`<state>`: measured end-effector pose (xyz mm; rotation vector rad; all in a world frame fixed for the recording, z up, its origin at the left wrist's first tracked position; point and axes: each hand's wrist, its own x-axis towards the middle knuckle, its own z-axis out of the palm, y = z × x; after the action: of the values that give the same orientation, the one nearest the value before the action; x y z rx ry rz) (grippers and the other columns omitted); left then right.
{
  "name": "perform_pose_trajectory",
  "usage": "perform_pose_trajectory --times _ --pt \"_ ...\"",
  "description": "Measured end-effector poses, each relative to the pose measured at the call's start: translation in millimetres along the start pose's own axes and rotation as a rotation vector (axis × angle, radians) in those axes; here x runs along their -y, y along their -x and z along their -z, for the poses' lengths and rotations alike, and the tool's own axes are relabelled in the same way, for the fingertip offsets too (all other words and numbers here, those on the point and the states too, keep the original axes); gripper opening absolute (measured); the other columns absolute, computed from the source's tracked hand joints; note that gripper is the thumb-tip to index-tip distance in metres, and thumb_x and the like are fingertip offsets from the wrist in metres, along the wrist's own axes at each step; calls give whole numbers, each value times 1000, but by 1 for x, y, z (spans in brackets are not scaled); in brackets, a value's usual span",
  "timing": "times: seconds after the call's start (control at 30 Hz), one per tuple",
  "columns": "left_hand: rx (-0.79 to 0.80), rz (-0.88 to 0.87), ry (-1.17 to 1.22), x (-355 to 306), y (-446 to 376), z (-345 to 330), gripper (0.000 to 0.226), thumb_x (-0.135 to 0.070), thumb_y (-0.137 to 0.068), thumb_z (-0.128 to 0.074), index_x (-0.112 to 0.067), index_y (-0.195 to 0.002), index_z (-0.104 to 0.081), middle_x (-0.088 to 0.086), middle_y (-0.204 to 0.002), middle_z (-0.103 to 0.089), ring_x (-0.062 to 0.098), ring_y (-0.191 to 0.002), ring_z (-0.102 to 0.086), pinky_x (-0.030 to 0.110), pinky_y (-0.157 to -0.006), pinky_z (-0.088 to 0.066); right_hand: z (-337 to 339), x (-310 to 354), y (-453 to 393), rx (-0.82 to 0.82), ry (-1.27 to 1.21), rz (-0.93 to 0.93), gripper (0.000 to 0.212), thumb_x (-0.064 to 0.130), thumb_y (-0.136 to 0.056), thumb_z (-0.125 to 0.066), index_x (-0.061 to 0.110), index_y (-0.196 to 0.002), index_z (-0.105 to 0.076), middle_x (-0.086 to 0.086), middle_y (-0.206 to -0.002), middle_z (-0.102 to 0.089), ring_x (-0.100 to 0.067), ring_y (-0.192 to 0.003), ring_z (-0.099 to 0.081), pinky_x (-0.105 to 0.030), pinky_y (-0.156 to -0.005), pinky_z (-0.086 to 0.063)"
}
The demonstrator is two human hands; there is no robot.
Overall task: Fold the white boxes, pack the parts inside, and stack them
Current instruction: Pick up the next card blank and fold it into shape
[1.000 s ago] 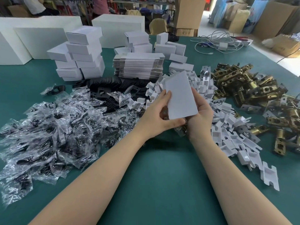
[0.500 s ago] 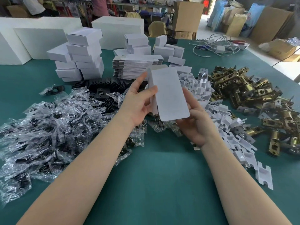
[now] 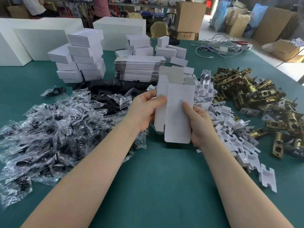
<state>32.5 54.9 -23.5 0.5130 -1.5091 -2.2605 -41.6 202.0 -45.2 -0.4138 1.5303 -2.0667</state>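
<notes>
I hold a white box blank [image 3: 176,111] upright above the green table [image 3: 156,178], partly opened into a sleeve with its grey top flaps standing up. My left hand [image 3: 144,111] grips its left panel, thumb on the front. My right hand [image 3: 199,122] grips its right edge, thumb pressed on the front face. Behind lies a stack of flat box blanks [image 3: 139,69]. Folded white boxes [image 3: 80,58] are stacked at the back left. Brass latch parts [image 3: 256,94] are heaped on the right, white card inserts [image 3: 230,125] beside my right hand, bagged black parts [image 3: 49,129] on the left.
Black plates [image 3: 111,89] lie in a row behind the bags. More folded boxes [image 3: 158,48] stand at the back centre. Large white cartons [image 3: 32,38] line the far left edge. Cables [image 3: 217,46] lie at the back right. Brown cartons stand beyond the table.
The blank was flat and tilted in both hands. It has been turned upright and pushed open into a sleeve, and my left thumb has come round onto its front.
</notes>
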Motion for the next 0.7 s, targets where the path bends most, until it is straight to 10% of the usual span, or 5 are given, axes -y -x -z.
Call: perform_pose_trajectory --times 0.17,0.4,0.57,0.7 --pt "-53 -118 -51 3 3 -3 18 -6 -92 -66 -23 -99 -67 -6 -80 -76 9 -74 -72 24 -59 -55 -1 1 1 -22 19 5 21 30 -96 -62 10 -94 -69 -6 -91 -77 -20 -80 -74 -36 -65 -61" --pt "-124 -109 53 -3 2 -1 62 -16 -99 -59 -27 -152 -31 1 -125 -67 12 -102 -69 25 -60 -57 -6 11 -1 -48 -149 -69 24 37 -99 -52 32 -120 -64 -1 -95 -77 -23 -80 -74 -36 -62 -59" --pt "-123 -48 54 -13 4 -2 42 -14 -102 -52 -18 -143 -46 6 -118 -66 19 -83 -69 30 -53 -58 -5 5 7 30 351 426 52 -1 -96 -57 41 -126 -49 -5 -131 -62 -15 -95 -70 -25 -70 -56" --pt "6 -35 -88 -23 10 -6 29 -27 -98 -60 -10 -120 -65 1 -95 -75 21 -72 -73 21 -45 -51 -11 7 9 -42 542 611 47 9 -95 -63 34 -133 -48 -8 -137 -55 -21 -120 -58 -42 -99 -51"
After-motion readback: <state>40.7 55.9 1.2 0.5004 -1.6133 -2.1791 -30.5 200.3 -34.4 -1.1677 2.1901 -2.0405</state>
